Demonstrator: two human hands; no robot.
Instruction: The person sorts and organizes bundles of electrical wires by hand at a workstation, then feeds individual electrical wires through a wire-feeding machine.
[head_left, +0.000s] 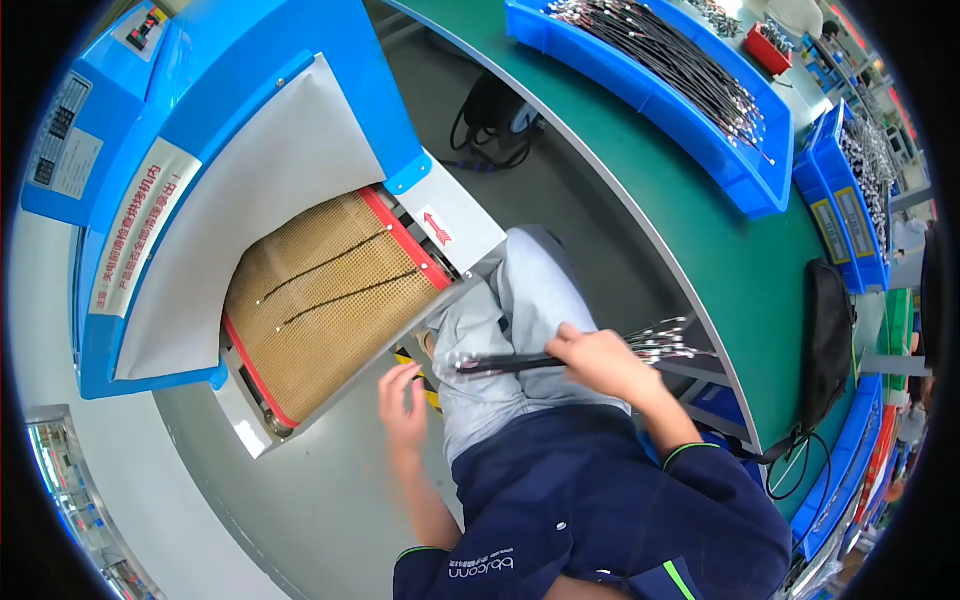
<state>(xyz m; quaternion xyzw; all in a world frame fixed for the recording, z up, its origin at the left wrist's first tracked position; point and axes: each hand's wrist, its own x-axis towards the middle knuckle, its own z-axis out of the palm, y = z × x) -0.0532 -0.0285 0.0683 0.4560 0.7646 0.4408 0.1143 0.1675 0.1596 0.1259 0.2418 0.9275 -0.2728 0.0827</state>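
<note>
My right hand is closed round a bundle of short black cables with pale metal ends, held across above my lap. The ends fan out on both sides of the fist. To the left of the bundle, my left hand is raised with its fingers loosely bent and apart; it is slightly blurred and nothing shows in it. Two black cables lie roughly parallel on the tan mesh conveyor belt, which has red edges and runs under a grey curtain.
The blue machine stands over the belt on my left. At my right is a green worktable bearing a long blue bin of black cables, another blue bin of parts and a black bag. A coiled black cord sits underneath.
</note>
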